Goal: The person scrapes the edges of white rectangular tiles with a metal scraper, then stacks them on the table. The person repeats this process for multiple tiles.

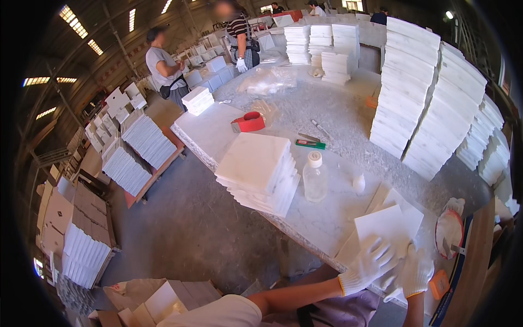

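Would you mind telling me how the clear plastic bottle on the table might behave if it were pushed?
The bottle stands upright, tall and narrow, so it would probably tip. It looks nearly empty, thus likely light. On the smooth stone table it might slide first.

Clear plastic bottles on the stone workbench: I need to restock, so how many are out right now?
1. A single clear plastic bottle with a pale cap stands upright on the stone workbench, just right of the stack of white tiles. Others could be hidden behind the tall tile stacks.

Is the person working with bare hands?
No, both the left hand and the right hand wear white gloves as they rest on a white tile.
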A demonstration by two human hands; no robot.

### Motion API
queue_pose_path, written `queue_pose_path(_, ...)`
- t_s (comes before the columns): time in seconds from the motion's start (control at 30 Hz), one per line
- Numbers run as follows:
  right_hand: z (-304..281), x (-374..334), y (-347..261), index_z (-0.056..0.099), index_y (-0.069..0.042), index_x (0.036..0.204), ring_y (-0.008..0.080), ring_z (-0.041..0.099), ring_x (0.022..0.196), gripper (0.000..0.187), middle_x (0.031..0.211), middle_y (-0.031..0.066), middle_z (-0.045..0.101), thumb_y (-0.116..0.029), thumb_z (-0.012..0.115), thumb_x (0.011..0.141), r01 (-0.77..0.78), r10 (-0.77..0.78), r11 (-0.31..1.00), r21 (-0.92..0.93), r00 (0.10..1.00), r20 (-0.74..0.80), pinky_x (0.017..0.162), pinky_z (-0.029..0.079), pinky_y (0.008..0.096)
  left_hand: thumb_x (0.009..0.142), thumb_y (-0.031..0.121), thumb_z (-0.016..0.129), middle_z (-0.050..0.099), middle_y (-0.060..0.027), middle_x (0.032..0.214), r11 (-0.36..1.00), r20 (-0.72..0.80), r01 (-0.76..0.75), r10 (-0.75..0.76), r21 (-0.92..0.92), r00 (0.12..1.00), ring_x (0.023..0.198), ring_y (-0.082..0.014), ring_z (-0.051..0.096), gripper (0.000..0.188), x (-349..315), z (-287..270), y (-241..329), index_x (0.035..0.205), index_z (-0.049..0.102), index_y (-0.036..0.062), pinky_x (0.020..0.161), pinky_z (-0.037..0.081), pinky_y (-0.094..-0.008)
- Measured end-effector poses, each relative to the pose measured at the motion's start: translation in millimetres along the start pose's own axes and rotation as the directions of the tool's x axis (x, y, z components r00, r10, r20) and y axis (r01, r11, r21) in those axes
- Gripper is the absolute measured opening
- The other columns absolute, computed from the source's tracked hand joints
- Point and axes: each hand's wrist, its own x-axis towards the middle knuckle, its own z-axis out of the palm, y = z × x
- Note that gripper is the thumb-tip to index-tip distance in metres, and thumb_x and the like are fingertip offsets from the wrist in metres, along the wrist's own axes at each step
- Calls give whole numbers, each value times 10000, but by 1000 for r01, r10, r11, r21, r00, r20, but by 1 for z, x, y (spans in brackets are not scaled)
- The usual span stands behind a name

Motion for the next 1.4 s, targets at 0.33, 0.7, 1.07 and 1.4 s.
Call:
queue_pose_path(0.33, 14, 1, 13, 665, -54, 1168, 379, 655, 768, 402, 872, 198, 633, -147, 644, 778, -21, 21, 1000, -4, 1000, -4, 676, 517, 459, 840, 225, 579, 547, -57, 1331, 1000, 8, 1, -1, -8, 1000, 1291, -252, 480, 409, -3, 10, -1, 1246, 600, 179, 1116, 365, -511)
queue_pose_path(0.7, 16, -2, 13, 679, -72, 1157, 378, 657, 785, 404, 889, 185, 630, -169, 668, 765, -37, 38, 998, 60, 999, -19, 685, 518, 458, 840, 245, 585, 528, -60, 1361, 999, 25, 34, -33, -21, 999, 1301, -256, 470, 456, -1, 3, 2, 1292, 572, 192, 1114, 359, -504)
queue_pose_path(1.07, 19, -2, 14, 680, -75, 1159, 386, 655, 796, 387, 916, 184, 627, -169, 643, 786, -55, 57, 998, 38, 998, -42, 689, 520, 469, 848, 258, 581, 522, -56, 1369, 999, 78, 24, -22, -24, 997, 1309, -242, 457, 442, -1, 1, 1, 1286, 576, 200, 1130, 329, -514)
queue_pose_path(1.4, 25, -1, 25, 662, -85, 1197, 369, 657, 807, 366, 947, 195, 634, -182, 614, 848, -53, 54, 993, 108, 999, -5, 694, 525, 464, 859, 262, 581, 534, -44, 1356, 999, 40, 33, -32, -14, 999, 1307, -234, 460, 419, -1, 6, 2, 1274, 590, 206, 1134, 333, -504)
